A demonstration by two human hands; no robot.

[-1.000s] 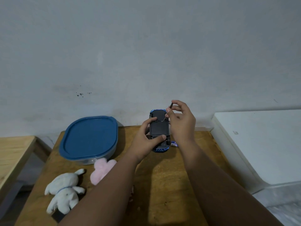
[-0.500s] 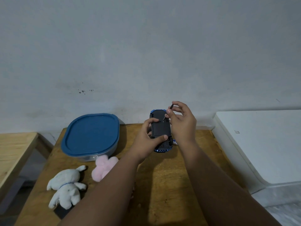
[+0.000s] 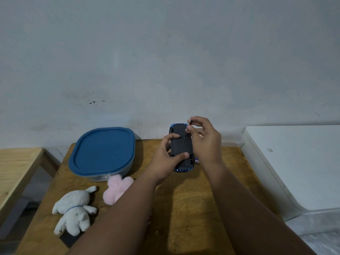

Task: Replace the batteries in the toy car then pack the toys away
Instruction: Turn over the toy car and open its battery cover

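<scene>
Fingers [image 3: 189, 128] of my right hand [image 3: 206, 142] pinch a tiny screwdriver [image 3: 190, 122]. Thumb and first finger are tight on it, and the other fingers are loose and spread. My left hand [image 3: 163, 159] grips the toy car [image 3: 181, 144] upside down, up off the table [image 3: 193, 208], right beside those fingers. The thumb lies across the car's belly and a finger hooks over the far side.

I think I am working the little screw on the battery door. I cannot see if the tip sits in the screw. To do it well I should hold the car very steady, stand the screwdriver straight in the screw, push down a bit and turn slowly. A slip could scratch the car. The screw could drop and roll away, so low over the table is best.

Just below my right fingers lies a small white and blue thing [image 3: 197, 161], too small to tell.

The table is brown wood. Left of my fingers and closer to me lie a white soft toy [image 3: 75, 210] and a pink soft toy [image 3: 117, 188]. Straight left of my fingers sits a box [image 3: 103, 150] with its blue lid on, and the pink toy is right against it. Further left is another wooden table [image 3: 16, 168]. Right of my fingers is a big white flat thing [image 3: 294, 162]. Behind my fingers is a plain grey wall [image 3: 165, 61] with a few dark spots.
</scene>
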